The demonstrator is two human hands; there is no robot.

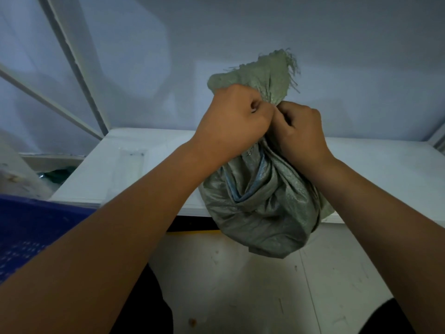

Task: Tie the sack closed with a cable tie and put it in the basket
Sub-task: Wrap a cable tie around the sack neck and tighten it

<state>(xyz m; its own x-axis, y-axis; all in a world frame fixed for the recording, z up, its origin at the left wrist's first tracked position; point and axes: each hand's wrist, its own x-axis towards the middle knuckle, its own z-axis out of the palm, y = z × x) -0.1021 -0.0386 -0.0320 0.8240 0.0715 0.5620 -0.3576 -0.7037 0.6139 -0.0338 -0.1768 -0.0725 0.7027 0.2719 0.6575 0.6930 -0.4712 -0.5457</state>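
White ledge [144, 169] runs along the pale wall ahead of you, with pale floor below it. You hold the sack [262, 208] up in front of the ledge's edge, its belly hanging clear of the floor. Your left hand [231, 119] and right hand [301, 133] touch each other, both fists curled tight round the gathered neck, and the frayed mouth sticks up above them. Low at your left sits the blue basket [29, 227], well apart from the sack.

- White desk [149, 165] across mid-frame.
- Pale wall [216, 44] above it.
- White frame bars [79, 68], upper left.
- Dark green bundle [59, 174], mid-left.
- Scuffed white floor [240, 285], bottom.
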